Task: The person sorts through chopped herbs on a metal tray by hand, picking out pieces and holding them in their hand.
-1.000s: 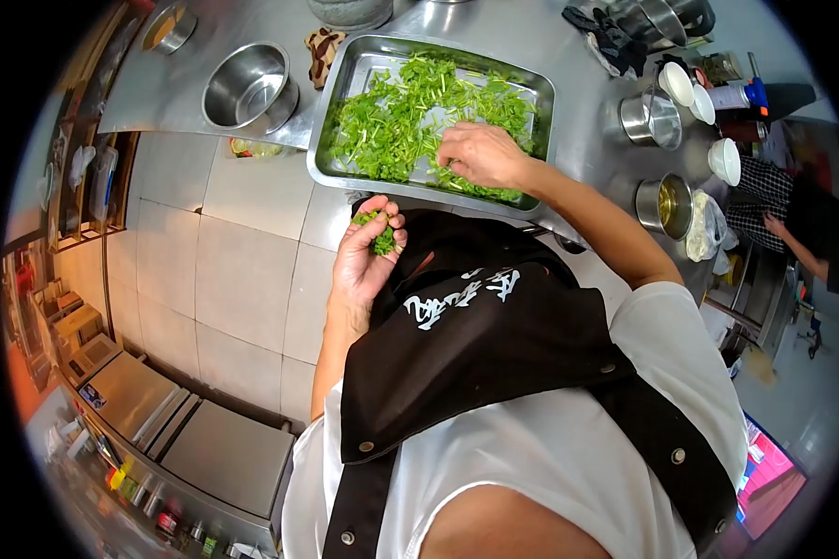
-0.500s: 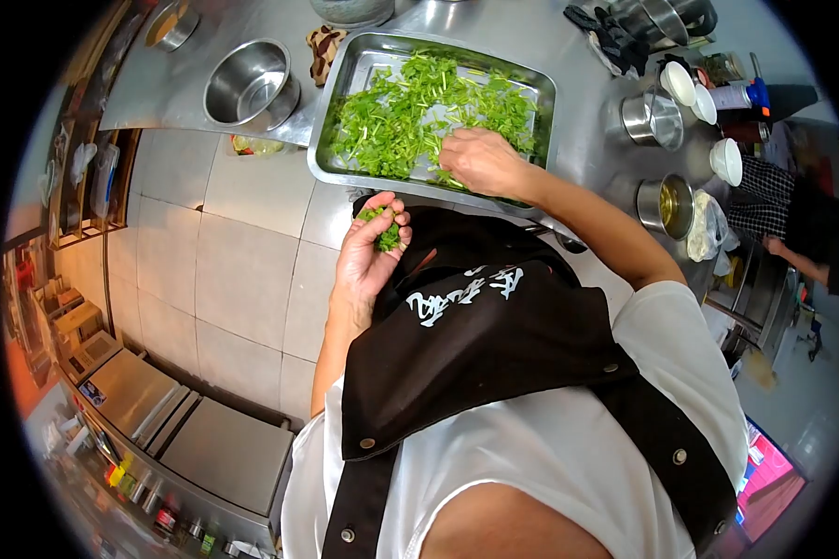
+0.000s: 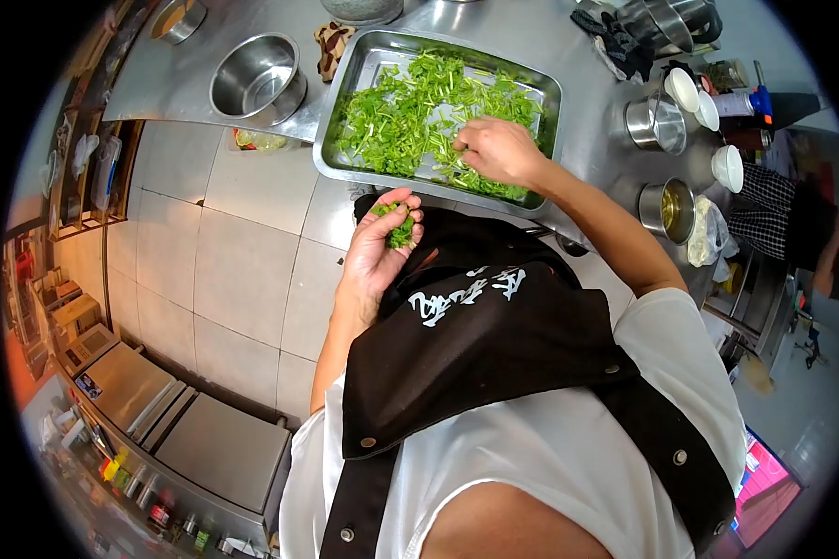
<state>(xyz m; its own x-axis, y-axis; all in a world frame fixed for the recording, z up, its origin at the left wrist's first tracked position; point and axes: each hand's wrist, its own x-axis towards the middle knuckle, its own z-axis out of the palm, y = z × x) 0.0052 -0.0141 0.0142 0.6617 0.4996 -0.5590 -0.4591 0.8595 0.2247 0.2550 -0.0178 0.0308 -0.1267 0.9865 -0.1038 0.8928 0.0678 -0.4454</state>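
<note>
A rectangular steel tray (image 3: 323, 140) stands at the counter's edge, with chopped leafy greens (image 3: 391, 130) that look like cilantro spread over its bottom. Above its right half is my right hand (image 3: 502, 151), fingers bent and pinched together over the greens; whether anything is between the fingertips is hidden. My left hand (image 3: 375, 247) is palm up in front of the tray's near edge, apart from it. Its fingers curl around a small bunch of the same greens (image 3: 401, 230).
On the steel counter (image 3: 587, 177), a deep steel bowl (image 3: 256, 79) and a patterned cloth (image 3: 332, 48) stand left of the tray. To the right are steel pots (image 3: 655, 126), white bowls (image 3: 727, 169) and a plastic bag (image 3: 707, 238). Another person (image 3: 811, 224) stands at far right.
My right hand has shifted slightly right and up over the tray. My left hand has moved a little to the right, still holding the greens. The other person's arm has moved.
</note>
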